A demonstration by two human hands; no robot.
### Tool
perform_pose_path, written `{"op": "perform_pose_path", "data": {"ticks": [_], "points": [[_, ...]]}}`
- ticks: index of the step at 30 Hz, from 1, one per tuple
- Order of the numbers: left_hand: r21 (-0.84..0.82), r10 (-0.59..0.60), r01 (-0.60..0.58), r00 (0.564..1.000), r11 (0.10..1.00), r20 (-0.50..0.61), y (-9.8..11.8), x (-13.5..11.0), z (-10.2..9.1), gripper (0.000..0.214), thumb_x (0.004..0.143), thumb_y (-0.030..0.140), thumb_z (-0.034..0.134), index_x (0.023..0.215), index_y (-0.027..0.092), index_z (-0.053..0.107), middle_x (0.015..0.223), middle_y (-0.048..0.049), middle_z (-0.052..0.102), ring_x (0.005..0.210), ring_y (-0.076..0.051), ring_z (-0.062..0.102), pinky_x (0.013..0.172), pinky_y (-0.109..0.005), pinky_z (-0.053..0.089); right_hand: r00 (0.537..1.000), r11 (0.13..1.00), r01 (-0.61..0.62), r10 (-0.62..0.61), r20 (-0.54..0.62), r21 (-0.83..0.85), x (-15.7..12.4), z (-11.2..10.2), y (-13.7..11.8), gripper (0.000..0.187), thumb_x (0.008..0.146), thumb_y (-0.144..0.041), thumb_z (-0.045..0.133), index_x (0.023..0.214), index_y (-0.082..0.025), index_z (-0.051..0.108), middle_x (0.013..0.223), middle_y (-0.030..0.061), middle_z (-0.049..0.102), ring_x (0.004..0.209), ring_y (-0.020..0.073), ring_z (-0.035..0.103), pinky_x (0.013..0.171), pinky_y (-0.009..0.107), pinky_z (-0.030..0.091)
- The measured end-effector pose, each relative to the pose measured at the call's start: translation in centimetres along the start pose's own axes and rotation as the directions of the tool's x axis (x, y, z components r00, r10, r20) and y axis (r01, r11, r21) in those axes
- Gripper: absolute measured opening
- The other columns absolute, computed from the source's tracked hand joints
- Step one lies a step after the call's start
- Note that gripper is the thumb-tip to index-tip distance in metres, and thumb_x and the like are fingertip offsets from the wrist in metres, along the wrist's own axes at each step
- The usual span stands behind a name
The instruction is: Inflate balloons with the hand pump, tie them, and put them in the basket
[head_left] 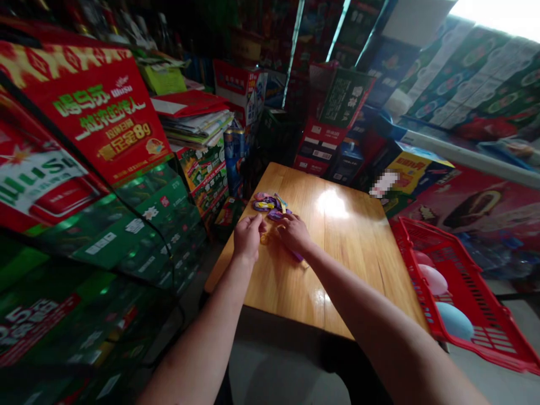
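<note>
A small heap of limp, uninflated balloons [270,205] in purple, pink, yellow and blue lies near the far left edge of a wooden table [341,247]. My left hand [248,236] rests just in front of the heap with its fingers curled in a pinch. My right hand [294,233] lies beside it, fingers bent down onto the tabletop at the heap's near edge. A thin yellowish piece [265,239] shows between the two hands. A purple piece [297,257] pokes out under my right wrist. What each hand pinches is too small to name.
A red plastic basket [476,298] stands on the floor to the table's right, with pink and blue inflated balloons [453,319] in it. Stacked green and red drink cartons [109,185] wall in the left side. More boxes [333,135] stand behind the table.
</note>
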State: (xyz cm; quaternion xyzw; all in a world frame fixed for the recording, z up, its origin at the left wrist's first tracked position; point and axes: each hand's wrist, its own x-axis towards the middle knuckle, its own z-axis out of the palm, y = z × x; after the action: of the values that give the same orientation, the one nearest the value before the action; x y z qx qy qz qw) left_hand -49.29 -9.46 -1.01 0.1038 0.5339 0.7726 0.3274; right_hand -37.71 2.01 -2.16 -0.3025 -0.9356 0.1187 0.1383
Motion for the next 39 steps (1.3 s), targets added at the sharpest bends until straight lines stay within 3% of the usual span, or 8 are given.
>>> {"op": "perform_pose_path", "data": {"ticks": [5,9,14,17,21,26,32,39], "points": [[0.096,0.055,-0.06,0.997,0.994,0.054,-0.4,0.0,0.1,0.026,0.078,0.04,0.072,0.075,0.016,0.065,0.07,-0.004,0.066,0.06,-0.013,0.059,0.058,-0.024,0.045,0.999,0.995,-0.005,0.01,-0.048,0.097,0.7,0.6,0.8,0.023,0.095,-0.024,0.058,0.108,-0.02,0.077,0.115,0.012,0.074,0.114,0.0264,0.061,0.106,0.04,0.041],[0.416,0.221,-0.283,0.956,0.864,0.193,-1.5,-0.5,0.5,0.016,0.084,0.033,0.068,0.087,0.018,0.07,0.084,-0.0073,0.072,0.071,-0.019,0.066,0.07,-0.031,0.052,0.978,0.93,-0.047,0.116,-0.171,0.364,-0.2,-1.3,1.2,0.021,0.092,-0.023,0.059,0.102,-0.02,0.078,0.111,0.0097,0.076,0.107,0.0244,0.066,0.101,0.038,0.046],[0.527,0.428,-0.62,0.784,0.581,0.45,-2.8,-2.7,2.2,0.064,0.074,0.021,0.079,0.135,0.021,0.059,0.136,-0.0154,0.06,0.119,-0.031,0.06,0.102,-0.045,0.048,0.944,0.584,-0.103,0.313,-0.106,0.805,-4.7,-4.6,1.2,0.026,0.093,-0.035,0.059,0.108,-0.021,0.076,0.108,0.0073,0.077,0.103,0.0233,0.07,0.097,0.04,0.051],[0.459,0.423,-0.66,0.742,0.594,0.52,-3.2,-4.2,3.6,0.063,0.075,0.02,0.079,0.135,0.024,0.061,0.133,-0.014,0.062,0.125,-0.033,0.056,0.108,-0.048,0.043,0.939,0.48,-0.08,0.331,-0.096,0.874,-8.2,-5.5,1.2,0.022,0.09,-0.033,0.064,0.107,-0.023,0.076,0.112,0.0064,0.076,0.108,0.0232,0.069,0.102,0.042,0.049],[0.386,0.272,-0.503,0.813,0.773,0.515,-4.0,-5.7,5.1,0.012,0.085,0.029,0.072,0.094,0.025,0.078,0.092,-0.0098,0.072,0.095,-0.029,0.066,0.093,-0.042,0.05,0.947,0.521,-0.038,0.291,-0.136,0.853,-11.7,-5.4,1.8,0.021,0.091,-0.031,0.064,0.109,-0.026,0.074,0.117,0.0063,0.073,0.113,0.0236,0.066,0.103,0.044,0.049],[0.238,-0.006,-0.107,0.902,0.965,0.431,-6.1,-6.1,6.1,0.027,0.088,0.044,0.067,0.091,0.018,0.075,0.08,-0.0079,0.071,0.068,-0.021,0.067,0.063,-0.032,0.053,0.851,0.583,-0.091,0.466,-0.241,0.807,-14.0,-4.6,4.3,0.022,0.093,-0.034,0.063,0.111,-0.025,0.072,0.121,0.0096,0.069,0.115,0.0247,0.064,0.094,0.041,0.053],[0.035,-0.2,0.206,0.874,0.978,0.442,-7.0,-6.6,6.6,0.026,0.086,0.039,0.071,0.097,0.016,0.071,0.096,-0.0093,0.072,0.072,-0.02,0.069,0.061,-0.031,0.054,0.854,0.287,-0.22,0.518,0.042,0.932,-14.8,-3.4,6.4,0.038,0.085,-0.037,0.072,0.12,-0.022,0.065,0.124,0.0107,0.068,0.097,0.0213,0.069,0.079,0.036,0.056],[0.01,-0.248,0.273,0.86,0.962,0.447,-7.3,-7.1,7.1,0.021,0.089,0.037,0.067,0.099,0.019,0.07,0.099,-0.0082,0.071,0.076,-0.02,0.07,0.066,-0.034,0.056,0.84,0.182,-0.288,0.519,0.157,0.94,-14.9,-3.9,6.6,0.019,0.08,-0.033,0.073,0.094,-0.02,0.072,0.081,0.0023,0.07,0.073,0.0153,0.064,0.07,0.03,0.052]]}}
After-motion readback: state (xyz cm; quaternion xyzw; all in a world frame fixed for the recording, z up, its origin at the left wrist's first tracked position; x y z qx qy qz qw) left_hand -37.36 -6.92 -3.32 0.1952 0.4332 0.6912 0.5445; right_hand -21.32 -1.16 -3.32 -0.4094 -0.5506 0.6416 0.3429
